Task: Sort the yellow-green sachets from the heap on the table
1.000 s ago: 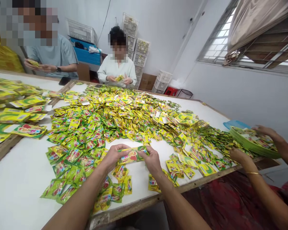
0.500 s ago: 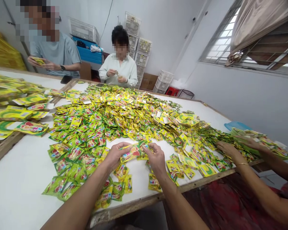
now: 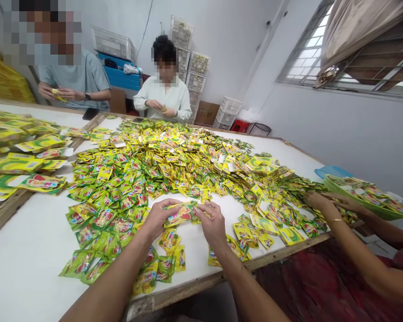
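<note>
Above the near part of the white table, a small yellow-and-green printed box lies level between my two hands. My left hand grips its left end, thumb along the front. At the right end, my right hand pinches with thumb and fingers; the exact contact there is partly hidden. A large heap of yellow and green sachets spreads just beyond my hands, with some flat boxes among it. Loose green sachets lie left of my left forearm, and yellow ones below the held box.
On the right, a co-worker's hands reach into the heap beside a green basin of packets. Two people sit across the table, handling small packets. More boxes are stacked beyond a wooden divider at left.
The green sachet at the box's right end no longer stands out, and my hands have shifted slightly left. The co-worker's far hand has moved from the basin toward the heap.
</note>
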`<state>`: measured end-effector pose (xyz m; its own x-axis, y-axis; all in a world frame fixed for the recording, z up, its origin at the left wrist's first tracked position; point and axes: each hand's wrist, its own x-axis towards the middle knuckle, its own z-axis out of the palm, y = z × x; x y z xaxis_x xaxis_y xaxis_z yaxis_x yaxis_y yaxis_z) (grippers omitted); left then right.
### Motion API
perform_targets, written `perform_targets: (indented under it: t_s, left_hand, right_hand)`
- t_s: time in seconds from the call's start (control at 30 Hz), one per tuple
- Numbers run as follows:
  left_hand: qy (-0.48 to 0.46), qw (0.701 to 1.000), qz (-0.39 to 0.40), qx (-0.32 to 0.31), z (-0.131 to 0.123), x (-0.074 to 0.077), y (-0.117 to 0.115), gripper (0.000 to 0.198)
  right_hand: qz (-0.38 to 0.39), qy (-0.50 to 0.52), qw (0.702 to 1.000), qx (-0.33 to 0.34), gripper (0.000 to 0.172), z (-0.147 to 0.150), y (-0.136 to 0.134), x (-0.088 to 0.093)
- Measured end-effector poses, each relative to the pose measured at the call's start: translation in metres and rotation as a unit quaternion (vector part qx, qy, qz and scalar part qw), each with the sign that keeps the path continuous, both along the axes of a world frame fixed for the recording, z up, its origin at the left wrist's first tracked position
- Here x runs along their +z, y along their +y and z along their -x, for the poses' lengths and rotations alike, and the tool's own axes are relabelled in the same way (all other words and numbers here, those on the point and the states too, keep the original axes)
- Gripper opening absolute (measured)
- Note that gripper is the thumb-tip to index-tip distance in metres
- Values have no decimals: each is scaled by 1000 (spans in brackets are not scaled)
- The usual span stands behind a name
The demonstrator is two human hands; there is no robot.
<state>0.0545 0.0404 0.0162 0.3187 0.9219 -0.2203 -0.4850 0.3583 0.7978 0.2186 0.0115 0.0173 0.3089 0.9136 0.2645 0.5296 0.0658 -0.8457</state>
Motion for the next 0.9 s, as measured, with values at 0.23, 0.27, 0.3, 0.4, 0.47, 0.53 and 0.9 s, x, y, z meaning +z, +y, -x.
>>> perform_targets:
  t_s: [0.23, 0.27, 0.3, 0.4, 0.47, 0.53, 0.9]
  left_hand:
    - [18, 1000, 4, 13, 0, 2, -1, 35]
    - [20, 1000, 4, 11, 0, 2, -1, 34]
    - [22, 1000, 3, 7, 0, 2, -1, 33]
    - [27, 1000, 4, 0, -1, 2, -2, 33]
    - [34, 999, 0, 3, -2, 3, -2, 33]
    - [46, 999, -11, 7, -3, 4, -3, 33]
    - [-31, 999, 23, -2, -3, 2, 1, 37]
  right_hand:
    - [56, 86, 982, 157, 30, 4, -8, 9]
    - [62, 82, 981, 166, 29, 5, -9, 12]
    - [69, 77, 979, 173, 27, 5, -9, 13]
    - [71, 87, 982, 155, 26, 7, -9, 11]
    - [52, 89, 990, 99, 26, 8, -7, 8]
    - [34, 72, 996, 50, 23, 9, -6, 5]
    - [88, 129, 966, 208, 33, 8, -2, 8]
